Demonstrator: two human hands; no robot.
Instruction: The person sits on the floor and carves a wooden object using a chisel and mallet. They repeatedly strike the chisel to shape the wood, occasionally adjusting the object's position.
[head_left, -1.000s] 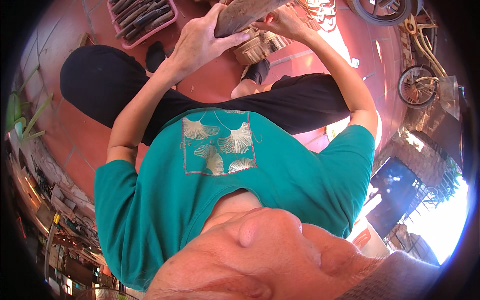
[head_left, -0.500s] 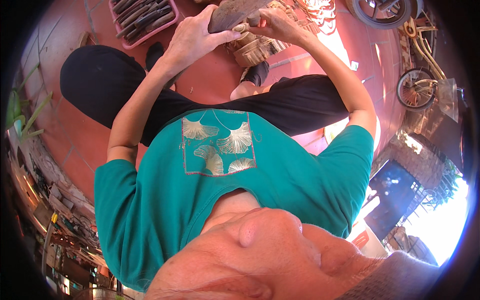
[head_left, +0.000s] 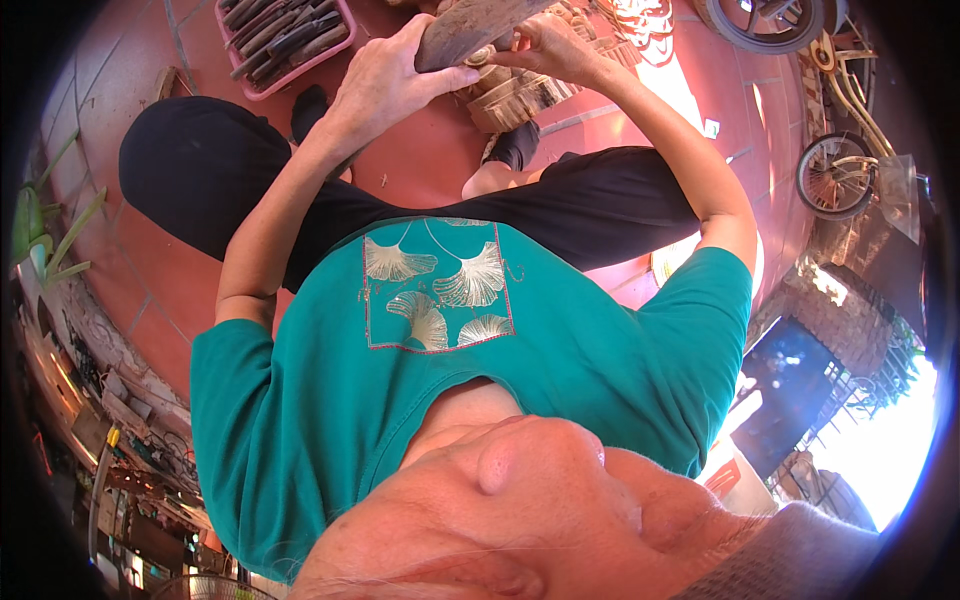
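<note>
Left hand (head_left: 385, 85) is wrapped around a flat wood piece (head_left: 470, 30) above the red floor (head_left: 420, 165); right hand (head_left: 545, 45) pinches its edge, seemingly. Keep the grip steady.

The person wears a teal short-sleeved shirt (head_left: 560, 340) with a square panel (head_left: 437, 285) of pale fan-shaped leaves, edged in what looks like red stitching, and black trousers (head_left: 200, 170). Both forearms are bare.
</note>
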